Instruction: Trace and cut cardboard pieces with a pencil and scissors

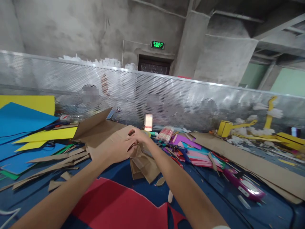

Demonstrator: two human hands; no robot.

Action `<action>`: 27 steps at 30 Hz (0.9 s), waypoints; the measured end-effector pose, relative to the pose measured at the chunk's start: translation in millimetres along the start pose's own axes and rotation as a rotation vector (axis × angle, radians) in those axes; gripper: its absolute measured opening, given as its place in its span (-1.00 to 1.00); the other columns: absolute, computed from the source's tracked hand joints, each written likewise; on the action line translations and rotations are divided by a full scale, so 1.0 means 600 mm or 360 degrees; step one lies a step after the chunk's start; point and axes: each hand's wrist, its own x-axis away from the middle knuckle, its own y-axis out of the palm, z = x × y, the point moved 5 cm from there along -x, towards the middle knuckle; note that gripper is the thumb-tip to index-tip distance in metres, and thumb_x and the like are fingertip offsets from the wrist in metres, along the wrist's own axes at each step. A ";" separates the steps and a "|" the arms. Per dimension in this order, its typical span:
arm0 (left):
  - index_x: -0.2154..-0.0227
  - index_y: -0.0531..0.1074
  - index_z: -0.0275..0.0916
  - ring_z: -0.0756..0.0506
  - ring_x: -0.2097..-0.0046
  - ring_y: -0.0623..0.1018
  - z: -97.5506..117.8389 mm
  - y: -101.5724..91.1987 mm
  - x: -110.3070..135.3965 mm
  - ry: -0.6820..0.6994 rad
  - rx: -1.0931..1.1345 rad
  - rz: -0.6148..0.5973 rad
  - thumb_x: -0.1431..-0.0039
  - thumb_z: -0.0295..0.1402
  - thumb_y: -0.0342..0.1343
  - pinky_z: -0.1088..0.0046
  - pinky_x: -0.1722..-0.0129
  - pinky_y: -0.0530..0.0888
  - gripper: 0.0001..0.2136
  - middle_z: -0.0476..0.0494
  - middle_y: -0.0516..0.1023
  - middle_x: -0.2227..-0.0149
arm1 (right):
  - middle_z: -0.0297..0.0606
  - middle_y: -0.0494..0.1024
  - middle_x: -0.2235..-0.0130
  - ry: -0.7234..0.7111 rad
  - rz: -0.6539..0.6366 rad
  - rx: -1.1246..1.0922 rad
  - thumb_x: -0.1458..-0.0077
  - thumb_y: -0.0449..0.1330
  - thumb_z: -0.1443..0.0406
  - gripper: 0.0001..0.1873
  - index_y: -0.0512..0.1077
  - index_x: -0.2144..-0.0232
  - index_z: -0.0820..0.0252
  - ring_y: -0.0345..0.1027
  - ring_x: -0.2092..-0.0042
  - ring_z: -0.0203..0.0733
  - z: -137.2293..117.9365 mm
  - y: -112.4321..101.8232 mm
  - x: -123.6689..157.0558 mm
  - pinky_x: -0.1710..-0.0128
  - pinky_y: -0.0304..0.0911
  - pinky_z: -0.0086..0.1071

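Note:
My left hand (122, 149) and my right hand (138, 136) meet at the near right edge of a creased brown cardboard sheet (98, 135). The fingers of both are curled and close together, gripping the cardboard; the fingertips are partly hidden. Below them hangs a folded piece of brown cardboard (145, 167) with a shiny strip that looks like clear tape. At the far left, one flap of the sheet stands up. Nearer to me lies a large red sheet (119, 203) with a cut curved edge, under my forearms.
Blue sheets (26, 119) and cardboard strips (62, 159) lie left. Right are a purple glue gun (244, 184) with its cord, a long cardboard piece (228, 156), coloured sheets (200, 157) and yellow shapes (225, 128) with white fluff. A perforated metal partition (119, 86) closes the table's back.

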 end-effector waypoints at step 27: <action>0.37 0.38 -0.20 0.04 0.48 0.47 -0.083 0.021 -0.006 -0.0956 0.1891 0.0466 -0.03 -0.18 0.25 0.64 0.57 0.35 -0.77 0.03 0.47 0.44 | -0.36 0.50 0.41 0.0031 0.0144 -0.0427 -0.13 0.21 0.18 -0.81 0.34 0.28 0.14 0.40 0.43 -0.33 0.036 -0.049 -0.010 0.53 0.25 -0.55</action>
